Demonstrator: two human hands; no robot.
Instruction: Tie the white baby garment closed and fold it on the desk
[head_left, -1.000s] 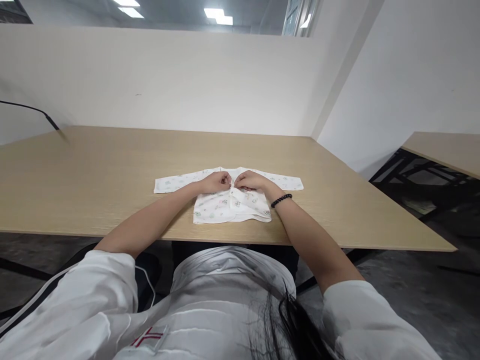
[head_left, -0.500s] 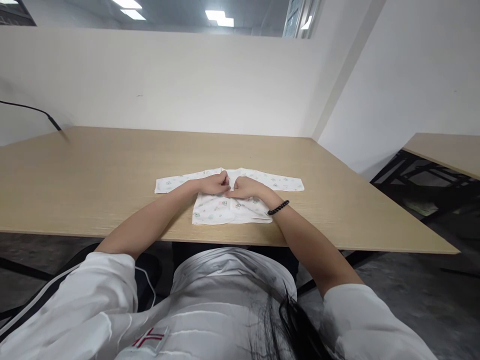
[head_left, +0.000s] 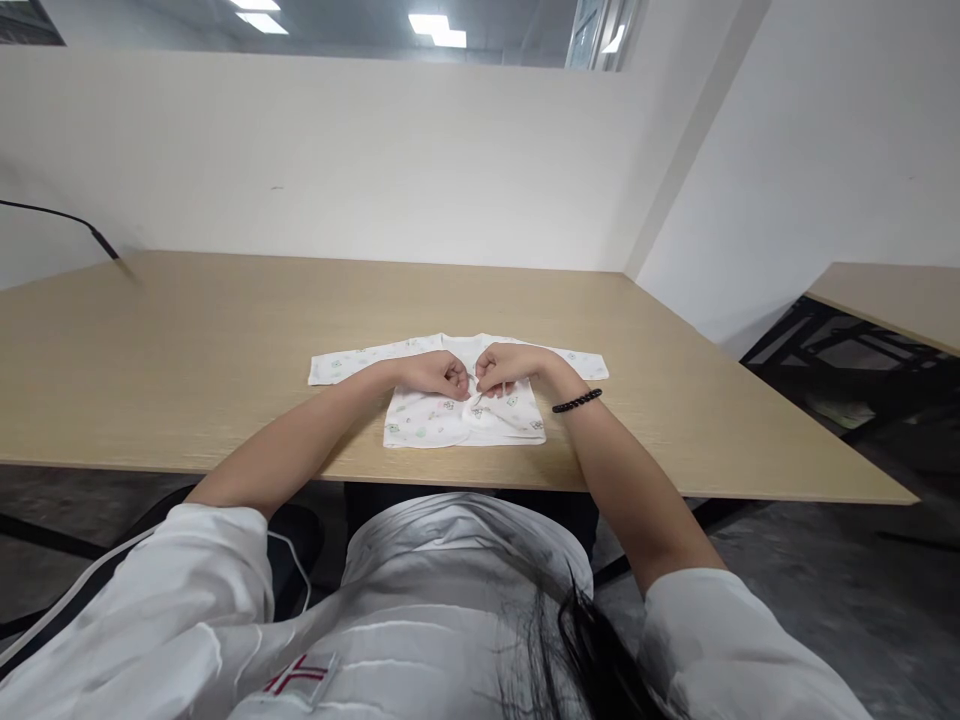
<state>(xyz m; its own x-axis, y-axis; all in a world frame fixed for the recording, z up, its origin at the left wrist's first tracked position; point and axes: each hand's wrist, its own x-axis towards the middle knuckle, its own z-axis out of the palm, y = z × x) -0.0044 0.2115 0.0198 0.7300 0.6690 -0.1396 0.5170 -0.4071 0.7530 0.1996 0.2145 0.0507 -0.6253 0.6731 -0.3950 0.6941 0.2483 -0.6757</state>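
A small white long-sleeved baby shirt [head_left: 427,425] with a faint green and pink print lies on the table, its sleeves spread to both sides and its hem towards me. At the middle of its front, my left hand [head_left: 436,374] is closed, thumb and fingertips pinching the cloth near the front opening. Just to the right, my right hand [head_left: 504,367] also pinches the front of the shirt, with the fabric bunched between both hands. Exactly which edge or fastening the fingertips hold is too small to make out.
The light wooden table [head_left: 225,330] reaches back to a white wall [head_left: 375,160]. A black cable end [head_left: 105,243] hangs over its far left corner. Another table [head_left: 892,295] with a black frame stands at the right, across a gap.
My right hand has turned and lifted its wrist, shifting slightly right, with its fingers now pinching downward. My left hand has moved slightly right and the cloth between them is gathered up.
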